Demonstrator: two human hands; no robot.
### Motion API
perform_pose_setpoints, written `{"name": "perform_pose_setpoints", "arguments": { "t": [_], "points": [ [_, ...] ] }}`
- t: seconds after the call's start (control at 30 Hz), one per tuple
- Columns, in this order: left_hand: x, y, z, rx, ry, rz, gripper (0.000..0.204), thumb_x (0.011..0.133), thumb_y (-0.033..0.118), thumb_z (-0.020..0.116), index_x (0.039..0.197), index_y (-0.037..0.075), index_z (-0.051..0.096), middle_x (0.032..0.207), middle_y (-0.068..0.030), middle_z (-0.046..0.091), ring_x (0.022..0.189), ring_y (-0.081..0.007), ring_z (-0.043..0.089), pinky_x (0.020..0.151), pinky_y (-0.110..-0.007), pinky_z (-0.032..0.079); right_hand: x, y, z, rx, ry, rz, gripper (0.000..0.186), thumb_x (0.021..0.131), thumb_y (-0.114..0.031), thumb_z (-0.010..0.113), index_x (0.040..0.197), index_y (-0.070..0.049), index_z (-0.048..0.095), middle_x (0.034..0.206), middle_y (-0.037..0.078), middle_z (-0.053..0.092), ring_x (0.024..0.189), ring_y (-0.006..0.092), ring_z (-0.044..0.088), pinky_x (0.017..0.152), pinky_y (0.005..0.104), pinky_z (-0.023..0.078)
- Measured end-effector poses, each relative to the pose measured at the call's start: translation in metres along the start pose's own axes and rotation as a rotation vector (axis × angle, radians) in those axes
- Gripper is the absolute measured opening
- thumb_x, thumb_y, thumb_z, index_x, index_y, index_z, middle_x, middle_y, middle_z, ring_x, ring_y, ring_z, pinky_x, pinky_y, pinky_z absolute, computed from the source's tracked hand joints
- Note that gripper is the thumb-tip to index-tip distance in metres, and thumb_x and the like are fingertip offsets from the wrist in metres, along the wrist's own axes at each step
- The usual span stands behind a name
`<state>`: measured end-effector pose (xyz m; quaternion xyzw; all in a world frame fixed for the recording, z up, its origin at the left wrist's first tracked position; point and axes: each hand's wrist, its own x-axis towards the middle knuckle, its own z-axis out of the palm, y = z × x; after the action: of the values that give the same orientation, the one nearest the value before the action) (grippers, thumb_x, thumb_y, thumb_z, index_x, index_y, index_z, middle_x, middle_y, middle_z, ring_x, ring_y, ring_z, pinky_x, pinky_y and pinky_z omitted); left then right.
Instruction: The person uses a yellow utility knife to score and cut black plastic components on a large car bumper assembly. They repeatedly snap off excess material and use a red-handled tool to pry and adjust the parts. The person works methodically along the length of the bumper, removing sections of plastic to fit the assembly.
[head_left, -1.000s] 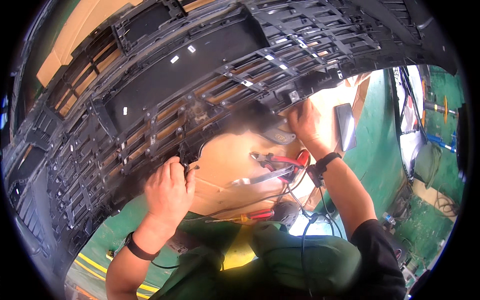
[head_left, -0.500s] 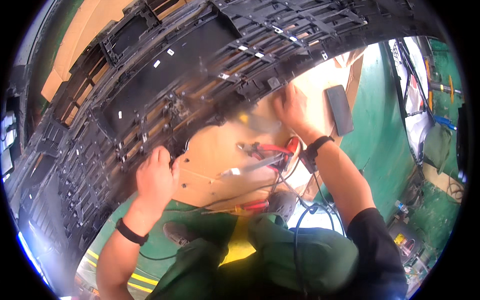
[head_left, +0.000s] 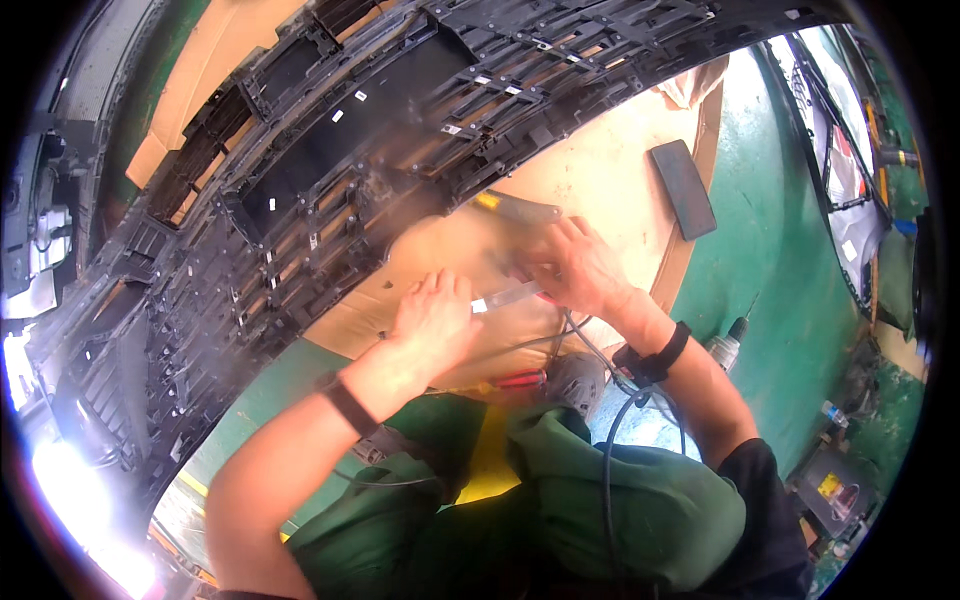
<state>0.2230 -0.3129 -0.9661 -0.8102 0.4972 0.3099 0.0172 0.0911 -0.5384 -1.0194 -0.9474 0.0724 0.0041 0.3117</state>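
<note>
1. Fingers of the right hand (head_left: 578, 265) curl downward over the near end of a flat, pale strip (head_left: 512, 296); blur hides their tips, so I can't tell whether they grip it.
2. Across from it, the left hand (head_left: 435, 322) is palm down with its fingers bent, close to the strip's whitish end. From where I stand, I can't make out whether those fingers hold anything.
3. That strip lies between the two hands, slanting slightly, above a sheet of tan cardboard (head_left: 620, 170).
4. Beyond the hands, a big black lattice panel (head_left: 330, 190) arches across the space, dotted with small white tags; both hands are apart from it.
5. Just past the right fingertips, a dark tool with a yellow patch (head_left: 520, 207) reaches out from beside the panel's edge.
6. Off to the right, a dark phone (head_left: 684, 188) rests near the cardboard's border.
7. Nearer the person's knees is a red-handled tool (head_left: 520, 380), just beside a grey shoe (head_left: 577, 385).
8. A black cable (head_left: 607, 475) runs over the green trousers (head_left: 650, 515), and a drill (head_left: 727, 347) sits on the green floor (head_left: 755, 190), behind the right forearm.
</note>
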Motion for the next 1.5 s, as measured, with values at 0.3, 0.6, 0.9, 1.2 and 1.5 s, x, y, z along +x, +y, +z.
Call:
{"name": "perform_pose_setpoints", "arguments": {
  "t": [0.3, 0.6, 0.9, 1.2, 1.5],
  "points": [
    [0.006, -0.002, 0.069, -0.011, -0.005, 0.099, 0.020, 0.082, 0.003, 0.065, 0.101, 0.004, 0.062, 0.107, -0.0162, 0.065, 0.108, -0.0388, 0.064, 0.091, -0.049, 0.055, -0.044, -0.031, -0.010, 0.069, -0.255, 0.163, 0.023, 0.088, -0.025, 0.073, 0.105, -0.010, 0.070, 0.090, 0.012, 0.070, 0.087, 0.0368, 0.068, 0.082, 0.0466, 0.054],
    [-0.007, -0.044, 0.057, -0.088, 0.004, -0.064, 0.014, 0.090, 0.012, 0.062, 0.100, 0.003, 0.061, 0.105, -0.0186, 0.065, 0.105, -0.0403, 0.064, 0.089, -0.053, 0.054, -0.047, 0.006, -0.017, 0.093, 0.220, 0.262, 0.032, 0.088, -0.017, 0.073, 0.118, -0.006, 0.065, 0.106, 0.018, 0.069, 0.097, 0.0406, 0.066, 0.085, 0.0482, 0.056],
    [0.044, -0.042, 0.054, -0.188, 0.326, -0.082, 0.017, 0.094, 0.020, 0.062, 0.098, 0.003, 0.058, 0.102, -0.0174, 0.063, 0.102, -0.0398, 0.063, 0.086, -0.053, 0.053, 0.048, 0.015, 0.017, -0.206, -0.136, 0.186, 0.038, 0.092, -0.023, 0.071, 0.124, -0.006, 0.057, 0.113, 0.017, 0.066, 0.098, 0.0389, 0.068, 0.092, 0.0458, 0.055],
    [0.061, -0.063, 0.084, -0.070, 0.662, 0.001, 0.016, 0.082, 0.020, 0.066, 0.085, 0.010, 0.055, 0.089, -0.0107, 0.057, 0.088, -0.0333, 0.060, 0.076, -0.047, 0.052, -0.026, -0.001, -0.049, 0.582, -0.168, 0.637, 0.034, 0.103, -0.018, 0.056, 0.128, 0.006, 0.056, 0.106, 0.015, 0.070, 0.091, 0.0238, 0.069, 0.082, 0.0352, 0.054],
    [0.066, -0.069, 0.091, -0.060, 0.654, 0.043, 0.015, 0.077, 0.017, 0.067, 0.082, 0.011, 0.054, 0.083, -0.0103, 0.053, 0.079, -0.0341, 0.057, 0.067, -0.045, 0.048, 0.044, 0.004, -0.036, 1.043, 0.058, 0.855, 0.017, 0.097, -0.014, 0.054, 0.100, 0.002, 0.058, 0.078, 0.007, 0.064, 0.064, 0.0116, 0.058, 0.056, 0.0302, 0.048]
  ]
}}
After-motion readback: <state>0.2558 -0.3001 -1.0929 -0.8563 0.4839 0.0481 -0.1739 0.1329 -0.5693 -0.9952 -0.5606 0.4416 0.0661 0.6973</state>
